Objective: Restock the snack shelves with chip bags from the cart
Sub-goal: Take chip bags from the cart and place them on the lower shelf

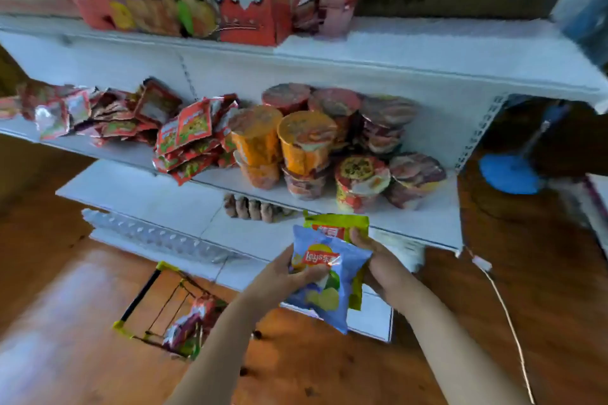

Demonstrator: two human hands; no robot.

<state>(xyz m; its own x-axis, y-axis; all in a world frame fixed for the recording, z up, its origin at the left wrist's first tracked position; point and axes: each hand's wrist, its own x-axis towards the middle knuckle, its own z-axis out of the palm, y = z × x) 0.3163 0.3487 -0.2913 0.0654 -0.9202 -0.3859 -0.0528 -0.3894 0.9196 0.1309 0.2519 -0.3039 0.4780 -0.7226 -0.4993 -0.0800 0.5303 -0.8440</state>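
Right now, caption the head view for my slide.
Both hands, left and right, hold blue and green chip bags before noodle-cup shelves.

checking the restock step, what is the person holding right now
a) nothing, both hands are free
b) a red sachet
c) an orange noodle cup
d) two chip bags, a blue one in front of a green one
d: the left hand and right hand grip a blue chip bag with a green chip bag behind it.

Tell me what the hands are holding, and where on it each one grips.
The left hand grips the blue chip bag at its left edge. The right hand holds the green chip bag behind it, on the right side.
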